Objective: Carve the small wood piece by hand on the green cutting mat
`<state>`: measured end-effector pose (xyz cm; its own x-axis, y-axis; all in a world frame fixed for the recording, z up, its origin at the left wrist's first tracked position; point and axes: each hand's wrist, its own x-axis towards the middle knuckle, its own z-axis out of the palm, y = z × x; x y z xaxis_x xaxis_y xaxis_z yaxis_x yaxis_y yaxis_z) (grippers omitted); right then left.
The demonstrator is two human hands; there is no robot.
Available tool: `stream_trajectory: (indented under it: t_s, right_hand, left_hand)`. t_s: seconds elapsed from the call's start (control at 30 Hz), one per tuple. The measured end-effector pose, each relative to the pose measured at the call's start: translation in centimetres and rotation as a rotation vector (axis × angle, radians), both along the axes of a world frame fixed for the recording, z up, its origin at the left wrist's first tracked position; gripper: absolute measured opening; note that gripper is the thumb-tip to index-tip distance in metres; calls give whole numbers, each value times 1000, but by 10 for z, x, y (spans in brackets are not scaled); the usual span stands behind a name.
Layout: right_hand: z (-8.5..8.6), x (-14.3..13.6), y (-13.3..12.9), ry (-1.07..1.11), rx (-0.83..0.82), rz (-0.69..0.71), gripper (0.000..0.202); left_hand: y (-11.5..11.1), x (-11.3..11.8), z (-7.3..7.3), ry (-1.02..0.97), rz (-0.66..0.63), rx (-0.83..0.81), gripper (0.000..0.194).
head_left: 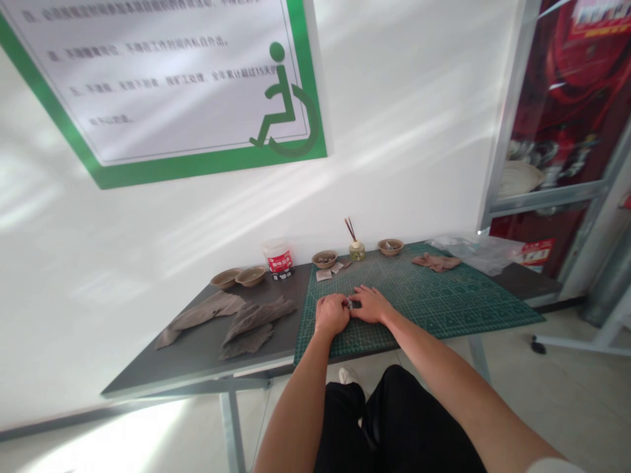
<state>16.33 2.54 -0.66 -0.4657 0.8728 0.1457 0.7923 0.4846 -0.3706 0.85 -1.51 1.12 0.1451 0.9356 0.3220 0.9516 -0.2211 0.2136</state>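
Observation:
Both my hands rest close together over the green cutting mat (409,289), near its front left part. My left hand (332,314) has its fingers curled against a small grey and dark object (353,304). My right hand (371,305) touches the same object from the other side, with its thumb and fingers around it. The object is too small to make out. Beyond my hands, small pale paper pieces (324,275) lie at the mat's back left edge, beside a bowl of small items (325,259).
Grey cloths (259,322) lie on the dark table (197,358) at left, before two bowls (251,276) and a white-and-red tub (279,259). A reed bottle (357,251), another bowl (391,247), a brown cloth (436,262) and clear plastic (480,253) stand or lie along the back.

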Motion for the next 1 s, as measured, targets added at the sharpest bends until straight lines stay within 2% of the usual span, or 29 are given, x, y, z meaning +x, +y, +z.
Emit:
stream_trajectory:
  t_s: [0.2, 0.53, 0.83, 1.0]
  right_hand:
    - [0, 0, -1, 1, 2, -1, 62]
    - [0, 0, 0, 4, 4, -1, 62]
    - [2, 0, -2, 3, -2, -2, 58]
    - [3, 0, -3, 4, -13, -8, 59]
  left_hand:
    - [2, -1, -4, 9, 81, 72, 22]
    - [10, -5, -9, 1, -31, 73, 24]
    - [5, -3, -4, 5, -78, 40, 24]
    - [2, -2, -2, 14, 6, 50, 24]
